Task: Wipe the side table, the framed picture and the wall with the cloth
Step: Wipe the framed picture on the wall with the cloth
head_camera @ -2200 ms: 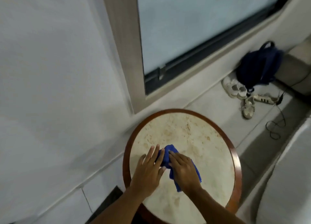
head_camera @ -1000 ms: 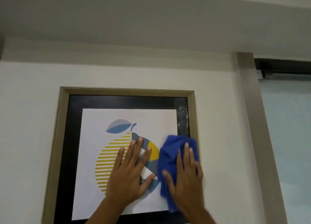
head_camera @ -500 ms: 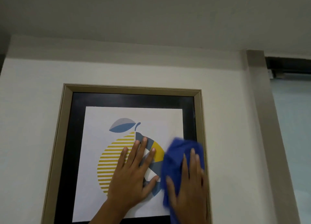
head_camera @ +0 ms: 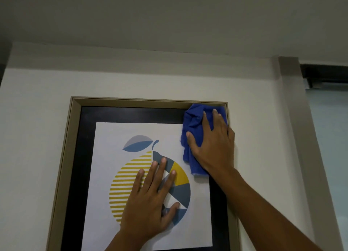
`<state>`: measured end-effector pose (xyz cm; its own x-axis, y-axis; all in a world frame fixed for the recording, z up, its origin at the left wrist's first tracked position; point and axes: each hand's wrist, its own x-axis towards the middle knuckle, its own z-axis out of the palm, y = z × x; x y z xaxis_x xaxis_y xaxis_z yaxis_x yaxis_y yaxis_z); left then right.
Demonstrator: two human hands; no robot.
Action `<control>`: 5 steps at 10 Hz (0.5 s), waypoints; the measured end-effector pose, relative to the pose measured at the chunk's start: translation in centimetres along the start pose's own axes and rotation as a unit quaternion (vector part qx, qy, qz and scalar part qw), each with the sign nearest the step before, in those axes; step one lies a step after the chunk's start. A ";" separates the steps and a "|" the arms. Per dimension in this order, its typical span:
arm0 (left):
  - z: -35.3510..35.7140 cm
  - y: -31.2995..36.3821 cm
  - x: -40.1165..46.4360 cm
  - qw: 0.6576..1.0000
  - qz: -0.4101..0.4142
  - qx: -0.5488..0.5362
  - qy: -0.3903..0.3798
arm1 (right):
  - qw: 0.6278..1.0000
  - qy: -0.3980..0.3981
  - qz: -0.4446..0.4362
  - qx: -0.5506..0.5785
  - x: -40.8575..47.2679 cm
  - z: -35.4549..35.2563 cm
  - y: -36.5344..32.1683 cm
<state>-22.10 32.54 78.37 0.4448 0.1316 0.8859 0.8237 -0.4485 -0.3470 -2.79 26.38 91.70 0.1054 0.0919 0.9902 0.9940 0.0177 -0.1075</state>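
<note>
Right hand (head_camera: 213,145) presses cloth (head_camera: 192,121) on framed picture (head_camera: 107,152) corner.

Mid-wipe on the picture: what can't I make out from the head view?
Head view: framed picture, bottom edge cut off by the image's lower border.
Its top right corner: hidden under the cloth and right hand.
Part of the print: covered by the left hand.
Side table: out of shot.

Cloth (head_camera: 194,121) under right hand (head_camera: 213,144) at framed picture (head_camera: 65,168) corner, left hand (head_camera: 148,203) flat below
</note>
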 end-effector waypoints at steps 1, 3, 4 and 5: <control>0.1 0.1 0.1 1.000 -0.001 0.006 0.000 | 1.000 0.023 -0.001 0.000 -2.5 0.5 -0.2; -0.1 0.1 0.1 1.000 0.001 -0.002 -0.005 | 0.998 -0.016 0.054 0.019 -18.6 2.6 0.8; -0.3 0.1 0.1 1.000 0.003 0.001 -0.009 | 0.989 -0.114 0.060 0.067 -22.4 1.3 1.3; -0.5 0.1 0.1 1.000 0.003 -0.001 -0.011 | 0.884 -0.285 -0.357 0.106 -21.1 1.5 3.6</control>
<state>-22.09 32.09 78.57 0.4569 0.1482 0.8771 0.8208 -0.4503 -0.3515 -1.52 25.98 70.26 -0.6364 0.4670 0.6139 0.7685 0.4531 0.4519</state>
